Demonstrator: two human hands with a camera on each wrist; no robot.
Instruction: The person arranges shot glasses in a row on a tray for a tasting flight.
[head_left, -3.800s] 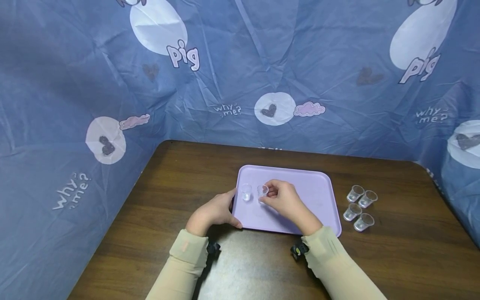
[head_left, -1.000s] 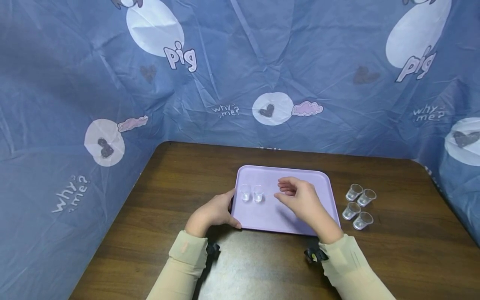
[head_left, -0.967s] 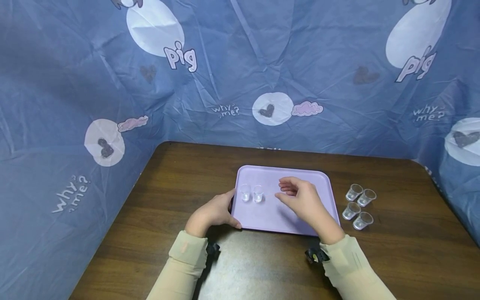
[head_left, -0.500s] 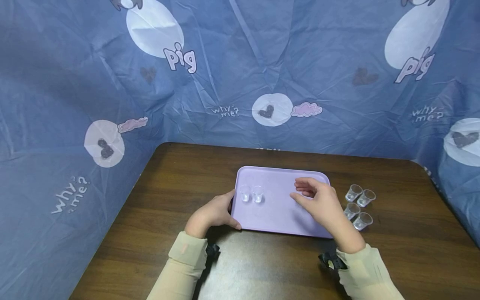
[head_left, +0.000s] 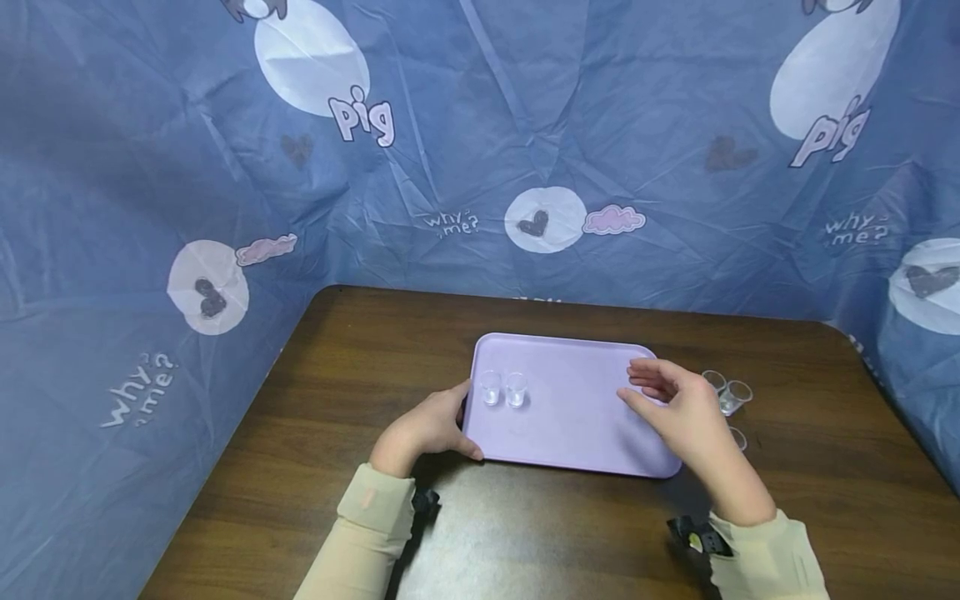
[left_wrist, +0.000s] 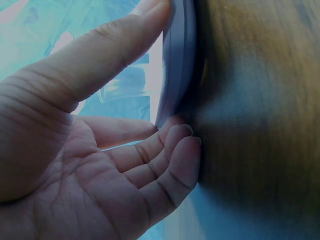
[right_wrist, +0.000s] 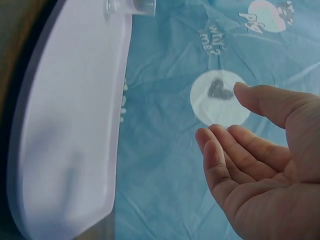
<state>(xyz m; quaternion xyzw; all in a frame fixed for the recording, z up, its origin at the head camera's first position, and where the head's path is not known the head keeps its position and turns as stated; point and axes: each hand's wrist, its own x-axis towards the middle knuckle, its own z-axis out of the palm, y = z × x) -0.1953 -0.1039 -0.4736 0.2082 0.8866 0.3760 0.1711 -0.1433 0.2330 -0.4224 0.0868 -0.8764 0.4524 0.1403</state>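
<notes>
Clear plastic cups (head_left: 503, 388) — two of them — are standing side by side, upright, near the left end of the lilac tray (head_left: 570, 433), and neither hand is touching them now. A few seconds back the right hand (head_left: 675, 408) was pinching the second cup as it set it beside the first; since then it has let go and has been travelling rightward across the tray, and it is now hovering over the tray's right edge with its fingers loosely spread and nothing in them. The right wrist view is showing the same thing: an empty palm, fingers relaxed and apart.

That hand is closing on the loose cups on the worktop (head_left: 810, 500) to the right of the tray. Earlier four of them were plainly in view; now the hand is covering most of the cluster, so only one far cup (head_left: 736, 397) and slivers of the others are showing. It is not yet touching any of them as far as I can tell.

The left hand (head_left: 427, 425) is keeping its place at the tray's left rim — thumb lying along the top edge, fingers curled under it, as the left wrist view shows — and the tray is not appearing to shift.

Judging from this, two cups are placed and the reach for a third is under way.
</notes>
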